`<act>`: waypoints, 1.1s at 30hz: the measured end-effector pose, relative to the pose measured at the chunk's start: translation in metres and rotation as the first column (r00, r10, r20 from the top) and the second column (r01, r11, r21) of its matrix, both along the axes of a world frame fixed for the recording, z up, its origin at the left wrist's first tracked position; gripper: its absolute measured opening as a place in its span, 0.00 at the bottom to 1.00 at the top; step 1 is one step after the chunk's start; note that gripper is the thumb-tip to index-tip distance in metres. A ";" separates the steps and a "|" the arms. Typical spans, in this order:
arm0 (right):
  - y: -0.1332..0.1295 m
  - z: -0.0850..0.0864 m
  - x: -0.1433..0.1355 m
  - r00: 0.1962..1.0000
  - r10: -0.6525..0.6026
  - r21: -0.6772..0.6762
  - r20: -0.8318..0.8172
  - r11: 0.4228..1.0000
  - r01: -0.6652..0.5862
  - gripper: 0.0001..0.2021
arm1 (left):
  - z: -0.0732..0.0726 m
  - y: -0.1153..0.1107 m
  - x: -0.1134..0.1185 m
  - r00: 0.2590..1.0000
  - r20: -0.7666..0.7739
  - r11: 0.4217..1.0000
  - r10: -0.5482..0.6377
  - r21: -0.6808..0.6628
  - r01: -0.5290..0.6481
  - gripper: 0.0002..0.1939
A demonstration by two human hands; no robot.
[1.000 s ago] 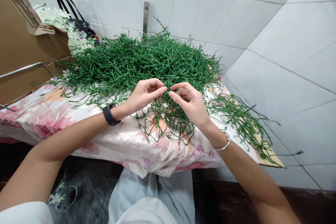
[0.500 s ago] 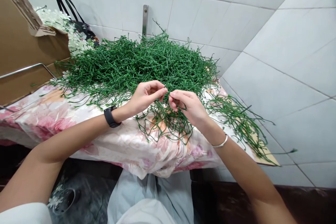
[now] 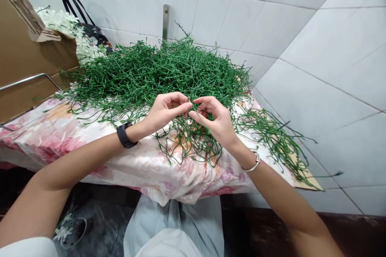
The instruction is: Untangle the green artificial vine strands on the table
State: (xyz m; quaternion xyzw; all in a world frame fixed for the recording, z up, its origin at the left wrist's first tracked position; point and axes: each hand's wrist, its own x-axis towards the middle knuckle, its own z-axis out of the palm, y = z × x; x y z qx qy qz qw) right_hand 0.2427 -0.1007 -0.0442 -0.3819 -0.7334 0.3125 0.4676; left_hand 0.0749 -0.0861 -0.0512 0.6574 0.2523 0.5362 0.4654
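Thumb and forefinger of my left hand (image 3: 164, 110) are pinched on one end of a thin green artificial flower stem (image 3: 194, 107). Facing it from the right, my right hand (image 3: 219, 123) has its thumb and forefinger spread, and the stem passes between them. Both hands are above a small loose cluster of green stems (image 3: 193, 142) on the floral tablecloth (image 3: 126, 176). Just beyond them rises a large tangled heap of the same stems (image 3: 157, 70). My fingers partly hide the held stem.
Another batch of stems (image 3: 273, 132) lies at the table's right end, some past a tan board edge (image 3: 312, 182). White artificial flowers (image 3: 87, 50) and a cardboard box (image 3: 33, 60) stand left. Tiled walls (image 3: 325, 92) close off the back and right. A container (image 3: 80, 231) sits below, left.
The thumb and forefinger of my right hand have come apart from their pinch, and the hand has turned slightly. My left hand keeps its pinch almost in place.
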 end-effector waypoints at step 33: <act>0.046 0.010 0.052 0.922 -0.387 0.334 0.027 0.872 0.357 0.30 | 0.006 0.008 -0.009 0.999 -0.031 0.985 0.035 -0.169 -0.039 0.11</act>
